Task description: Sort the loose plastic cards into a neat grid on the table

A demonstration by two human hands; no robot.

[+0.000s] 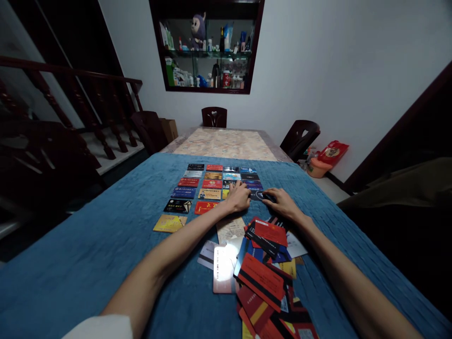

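A black card (pixel 257 195) with a pale round mark lies in the right-hand column of a grid of cards. My right hand (pixel 282 203) grips its right end between thumb and fingers. At the card's left end is my left hand (pixel 239 197), fingers bent and closed against that edge, its fingertips over neighbouring cards. A yellow card (pixel 225 193) shows partly beside my left hand. Left of it sit a tan card with a figure (pixel 209 194) and a red card (pixel 206 207), partly behind my left forearm. A gold card (pixel 170 223) ends the leftmost column.
Nearer me, a loose overlapping pile of cards, with a red card (pixel 263 280) on top, spreads between my forearms. A blue cloth (pixel 116 254) covers the near table. Chairs (pixel 300 139) stand around it; a railing (pixel 70 73) runs at left.
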